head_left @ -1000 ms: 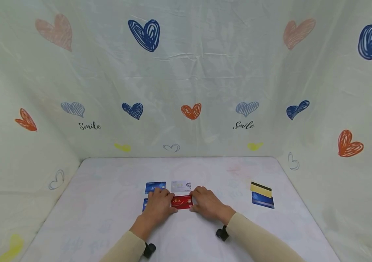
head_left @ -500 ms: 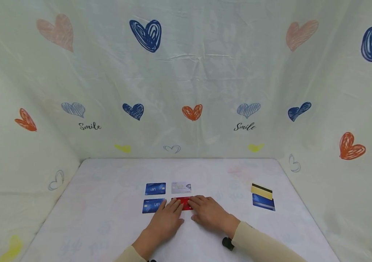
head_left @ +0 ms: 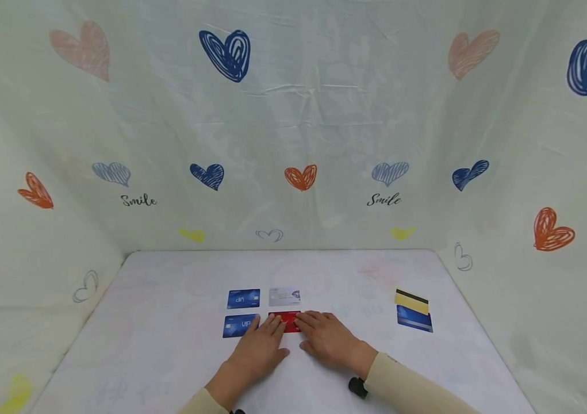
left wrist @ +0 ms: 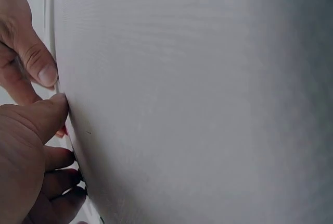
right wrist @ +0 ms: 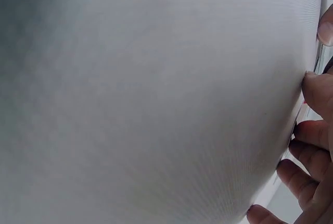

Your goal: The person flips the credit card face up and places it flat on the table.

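Observation:
In the head view a red card [head_left: 290,325] lies flat on the white-covered table. My left hand [head_left: 259,349] rests its outstretched fingertips on the card's left part, and my right hand [head_left: 333,342] lays its fingers over the right end. Both thumbs touch the tabletop nearer to me. Left of the red card is a blue VIP card [head_left: 235,326], its right edge partly behind my left fingers. Behind these two lie another blue card [head_left: 243,298] and a silver card [head_left: 283,296], making two rows. The wrist views show mostly tablecloth [left wrist: 171,99] and fingertips touching it.
Off to the right, a gold card with a black stripe [head_left: 411,302] overlaps a blue card [head_left: 413,319], both tilted. A pale curtain [head_left: 334,132] printed with hearts hangs behind the table's back edge and along both sides.
Both hands have shifted from gripping the red card's two ends to lying across its top. The left hand moved right and nearer, uncovering the blue cards. In the last half second little moved.

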`<state>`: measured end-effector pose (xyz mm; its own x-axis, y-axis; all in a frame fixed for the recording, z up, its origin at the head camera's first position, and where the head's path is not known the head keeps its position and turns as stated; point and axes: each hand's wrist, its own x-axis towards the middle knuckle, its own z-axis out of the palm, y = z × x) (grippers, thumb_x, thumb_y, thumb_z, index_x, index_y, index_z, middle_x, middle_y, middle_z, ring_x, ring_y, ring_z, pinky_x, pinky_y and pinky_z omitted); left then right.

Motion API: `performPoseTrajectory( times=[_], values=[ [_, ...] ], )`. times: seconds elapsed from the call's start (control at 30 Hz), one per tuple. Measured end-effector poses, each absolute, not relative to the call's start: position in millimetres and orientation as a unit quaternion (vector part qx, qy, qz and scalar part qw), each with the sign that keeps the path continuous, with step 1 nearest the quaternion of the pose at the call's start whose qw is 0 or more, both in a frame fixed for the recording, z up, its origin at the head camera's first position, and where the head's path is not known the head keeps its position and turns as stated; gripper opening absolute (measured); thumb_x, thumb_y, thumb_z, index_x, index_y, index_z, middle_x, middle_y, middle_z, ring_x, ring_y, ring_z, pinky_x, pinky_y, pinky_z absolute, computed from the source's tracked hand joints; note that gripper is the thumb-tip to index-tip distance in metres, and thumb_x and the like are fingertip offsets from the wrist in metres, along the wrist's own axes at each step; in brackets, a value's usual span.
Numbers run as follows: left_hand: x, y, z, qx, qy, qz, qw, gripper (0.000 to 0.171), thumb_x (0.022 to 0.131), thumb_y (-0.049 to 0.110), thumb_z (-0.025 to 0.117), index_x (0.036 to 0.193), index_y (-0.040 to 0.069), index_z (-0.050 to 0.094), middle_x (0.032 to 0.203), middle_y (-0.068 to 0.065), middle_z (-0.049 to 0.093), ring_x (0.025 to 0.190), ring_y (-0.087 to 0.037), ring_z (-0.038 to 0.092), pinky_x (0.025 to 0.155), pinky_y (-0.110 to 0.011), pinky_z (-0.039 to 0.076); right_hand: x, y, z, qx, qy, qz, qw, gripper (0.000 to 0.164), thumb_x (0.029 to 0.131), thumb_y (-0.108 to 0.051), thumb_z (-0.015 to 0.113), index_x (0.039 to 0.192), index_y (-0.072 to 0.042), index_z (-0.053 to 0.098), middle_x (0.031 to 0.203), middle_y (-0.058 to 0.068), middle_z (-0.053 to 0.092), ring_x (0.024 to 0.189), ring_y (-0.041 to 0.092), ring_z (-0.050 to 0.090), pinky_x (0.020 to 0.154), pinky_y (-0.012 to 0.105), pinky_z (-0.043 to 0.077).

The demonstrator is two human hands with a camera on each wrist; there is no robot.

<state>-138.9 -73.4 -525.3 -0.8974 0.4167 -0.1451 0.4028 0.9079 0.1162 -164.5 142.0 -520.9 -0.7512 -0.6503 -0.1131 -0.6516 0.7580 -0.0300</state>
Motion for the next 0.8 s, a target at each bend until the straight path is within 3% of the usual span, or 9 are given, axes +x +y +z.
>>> performPoseTrajectory(
  times=[0.3, 0.53, 0.8],
  values=[
    [-139.5, -75.2, -525.4, 0.214, 0.972, 0.047, 0.082, 0.07, 0.1, 0.054, 0.066, 0.153, 0.009, 0.055, 0.16, -0.008, 0.053, 0.153, -0.028, 0.044, 0.126, -0.053, 0.03, -170.0, 164.6, -519.8, -0.302, 0.95, -0.046, 0.063, 0.073, 0.102, -0.051, 0.065, 0.16, -0.012, 0.045, 0.165, 0.005, 0.046, 0.151, 0.028, 0.044, 0.121, 0.054, 0.038],
    [-140.7, -75.0, -524.3, 0.218, 0.971, 0.052, 0.08, 0.07, 0.1, 0.053, 0.066, 0.152, 0.008, 0.056, 0.16, -0.008, 0.053, 0.152, -0.028, 0.045, 0.126, -0.053, 0.03, -177.3, 230.4, -520.3, -0.223, 0.972, -0.076, 0.017, 0.075, 0.101, -0.044, 0.07, 0.158, -0.003, 0.044, 0.164, 0.015, 0.045, 0.153, 0.037, 0.04, 0.121, 0.066, 0.031],
    [-141.9, -73.9, -521.6, 0.215, 0.972, 0.049, 0.086, 0.07, 0.099, 0.053, 0.066, 0.152, 0.008, 0.056, 0.159, -0.008, 0.054, 0.151, -0.028, 0.046, 0.126, -0.052, 0.031, -177.2, 308.4, -517.2, -0.13, 0.989, -0.058, -0.032, 0.08, 0.098, -0.044, 0.073, 0.151, 0.01, 0.046, 0.156, 0.031, 0.047, 0.146, 0.051, 0.043, 0.111, 0.078, 0.031]
  ],
)
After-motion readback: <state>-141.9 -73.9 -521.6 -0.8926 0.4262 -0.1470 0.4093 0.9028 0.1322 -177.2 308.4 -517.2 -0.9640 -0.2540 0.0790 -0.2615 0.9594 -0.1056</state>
